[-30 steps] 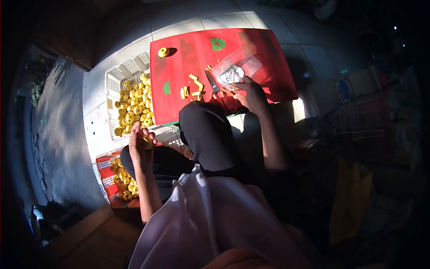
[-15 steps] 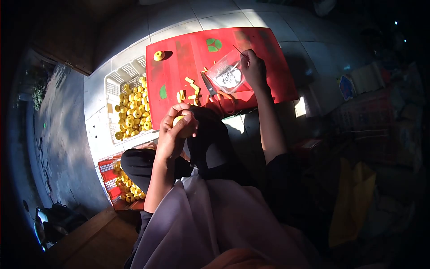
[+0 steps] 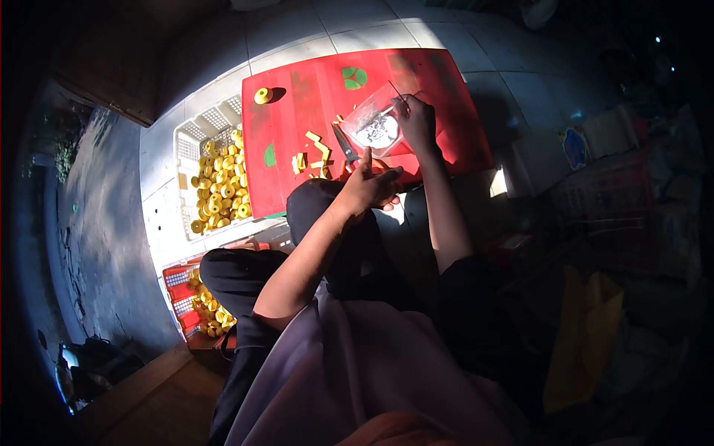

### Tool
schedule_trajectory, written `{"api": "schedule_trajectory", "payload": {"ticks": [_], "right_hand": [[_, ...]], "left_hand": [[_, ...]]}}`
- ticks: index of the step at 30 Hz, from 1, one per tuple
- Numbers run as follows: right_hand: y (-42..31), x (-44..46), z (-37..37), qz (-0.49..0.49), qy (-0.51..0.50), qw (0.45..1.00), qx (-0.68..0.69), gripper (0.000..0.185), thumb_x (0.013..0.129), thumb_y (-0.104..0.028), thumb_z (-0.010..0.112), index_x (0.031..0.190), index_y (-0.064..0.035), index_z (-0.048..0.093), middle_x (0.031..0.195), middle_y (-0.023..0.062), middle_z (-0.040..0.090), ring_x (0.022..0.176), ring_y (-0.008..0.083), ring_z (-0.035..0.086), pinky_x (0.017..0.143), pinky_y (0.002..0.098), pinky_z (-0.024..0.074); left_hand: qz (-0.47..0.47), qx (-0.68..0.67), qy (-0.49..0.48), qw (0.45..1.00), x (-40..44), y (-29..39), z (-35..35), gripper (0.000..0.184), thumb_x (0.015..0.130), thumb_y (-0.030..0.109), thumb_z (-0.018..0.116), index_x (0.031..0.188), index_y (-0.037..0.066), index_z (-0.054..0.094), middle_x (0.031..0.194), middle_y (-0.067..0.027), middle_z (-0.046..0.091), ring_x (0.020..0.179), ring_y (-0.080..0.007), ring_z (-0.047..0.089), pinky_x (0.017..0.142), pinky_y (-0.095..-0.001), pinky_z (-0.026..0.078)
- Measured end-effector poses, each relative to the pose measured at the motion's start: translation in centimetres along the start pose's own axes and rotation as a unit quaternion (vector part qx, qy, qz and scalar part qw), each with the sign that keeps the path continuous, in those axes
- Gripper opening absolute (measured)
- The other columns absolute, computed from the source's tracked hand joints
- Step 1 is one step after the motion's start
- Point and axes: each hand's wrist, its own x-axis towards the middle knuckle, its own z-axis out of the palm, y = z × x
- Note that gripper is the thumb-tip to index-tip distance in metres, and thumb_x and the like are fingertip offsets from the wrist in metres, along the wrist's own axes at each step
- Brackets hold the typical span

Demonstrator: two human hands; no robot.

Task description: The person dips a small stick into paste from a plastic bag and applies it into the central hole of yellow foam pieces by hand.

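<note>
My left hand (image 3: 366, 186) is at the near edge of the red table (image 3: 305, 97), fingers partly curled; what it holds, if anything, is hidden. Above the table's right part, my right hand (image 3: 416, 123) pinches a thin dark stick (image 3: 396, 91). Just left of it lies a clear plastic bag (image 3: 364, 115) with a whitish, dark-flecked mass (image 3: 379, 132) on it. Scissors (image 3: 343, 143) with orange handles lie beside the bag, their handles partly behind my left hand. Small yellow strips (image 3: 322, 149) are scattered to their left.
One yellow round piece (image 3: 262, 96) stands at the table's far left corner. A white crate (image 3: 186, 160) full of similar pieces is left of the table. Nearer to me, a red crate (image 3: 177, 281) holds more. My knees are close to the table's near edge.
My left hand has moved from the lower left, across my knees, to the right near the bag; the yellow piece in it is now hidden. My right hand rose from the scissors' handles with the stick.
</note>
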Motion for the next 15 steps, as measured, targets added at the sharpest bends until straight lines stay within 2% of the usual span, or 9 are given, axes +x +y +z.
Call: {"api": "schedule_trajectory", "payload": {"ticks": [5,15], "right_hand": [[-0.3,-0.1,0.5,0.006,-0.001,1.0,-0.027,0.02,0.083,-0.022,0.062,0.076,-0.0034,0.063,0.069,0.0183,0.061,0.066,0.0362,0.061,0.057,0.0425,0.0466],[-0.7,-0.7,1.1,0.016,-0.037,0.999,-0.004,0.018,0.082,-0.018,0.06,0.075,-0.0011,0.064,0.068,0.0197,0.061,0.066,0.0354,0.062,0.059,0.0431,0.0472]], "left_hand": [[-0.032,0.058,0.025,0.997,0.0,0.1,0.4,0.104,0.086,0.02,0.065,0.14,0.011,-0.024,0.075,-0.0126,0.06,0.058,-0.0205,0.06,0.048,-0.0298,0.049],[-0.022,0.035,0.01,0.999,-0.1,-0.2,0.3,0.101,0.087,0.017,0.063,0.14,0.012,-0.024,0.075,-0.0136,0.06,0.056,-0.0195,0.059,0.048,-0.0305,0.05]]}}
